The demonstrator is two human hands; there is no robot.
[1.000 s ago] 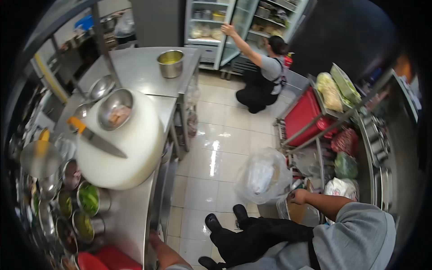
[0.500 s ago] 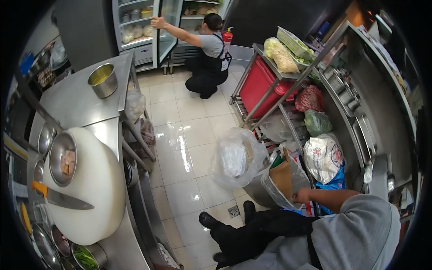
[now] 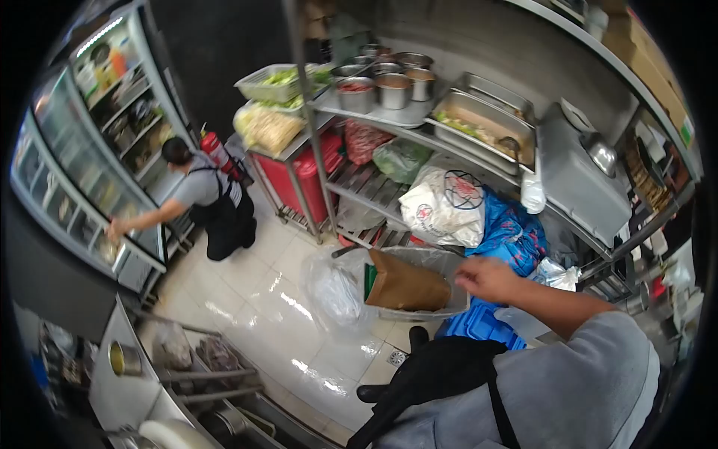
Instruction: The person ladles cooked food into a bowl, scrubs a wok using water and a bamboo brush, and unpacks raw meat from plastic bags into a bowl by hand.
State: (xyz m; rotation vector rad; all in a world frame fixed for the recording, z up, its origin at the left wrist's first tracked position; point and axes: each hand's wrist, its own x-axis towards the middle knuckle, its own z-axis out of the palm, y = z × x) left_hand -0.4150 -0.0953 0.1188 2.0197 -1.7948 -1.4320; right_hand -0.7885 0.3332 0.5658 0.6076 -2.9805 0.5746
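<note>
My right hand (image 3: 488, 280) is over the right end of a grey bin (image 3: 460, 299) lined with clear plastic. Its fingers are curled together, and what they hold, if anything, is hidden. A brown paper piece (image 3: 410, 283) stands inside the bin with a green edge beside it. Against the bin's left side a clear plastic bag (image 3: 333, 290) bulges over the floor. Blue plastic crates (image 3: 482, 327) lie just below my hand, and a blue bag (image 3: 512, 232) is on the shelf behind it. My left hand is out of view.
A co-worker (image 3: 217, 198) squats at the left, one hand at an open fridge door (image 3: 93, 176). Steel shelving (image 3: 419, 112) with pots, trays and a white bag (image 3: 443, 206) runs along the back. A red bin (image 3: 303, 179) stands beyond. Steel table (image 3: 138, 374) at lower left.
The view has swung right, so the worktable and knife have slid off left. My right hand has risen off the bin's near edge. My left forearm, seen earlier at the bottom, is gone.
</note>
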